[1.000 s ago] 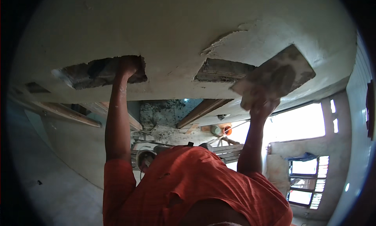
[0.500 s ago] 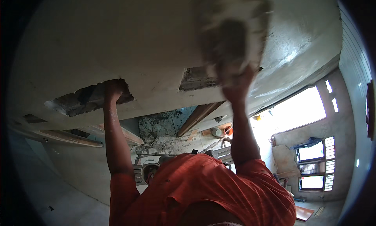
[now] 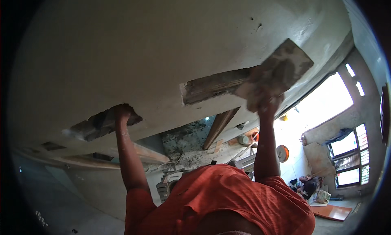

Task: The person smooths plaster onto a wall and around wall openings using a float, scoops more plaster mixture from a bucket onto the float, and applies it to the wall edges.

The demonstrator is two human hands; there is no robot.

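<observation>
My right hand (image 3: 266,99) grips a plastering trowel (image 3: 294,58) with a broad, rectangular blade smeared grey. It is up at the pale plastered surface (image 3: 163,43), over the right end of a long rectangular recess (image 3: 216,86). A little blur covers the hand and tool. Farther left, my left hand (image 3: 121,109) reaches into a ragged opening (image 3: 95,124) in the same surface. Its fingers are hidden inside, so their grip cannot be made out. Both bare forearms are raised, coming out of red sleeves.
Wooden beams (image 3: 221,128) show below the plastered band. Down on the stained floor (image 3: 183,141) are a pale bucket (image 3: 243,139) and an orange-rimmed container (image 3: 282,153). A bright opening (image 3: 321,106) and a barred window (image 3: 348,157) are at right. An orange-brown board (image 3: 333,212) lies lower right.
My right hand has brought the trowel down and to the right, and its blade now slants. My left hand stays in the opening. The whole view has shifted somewhat.
</observation>
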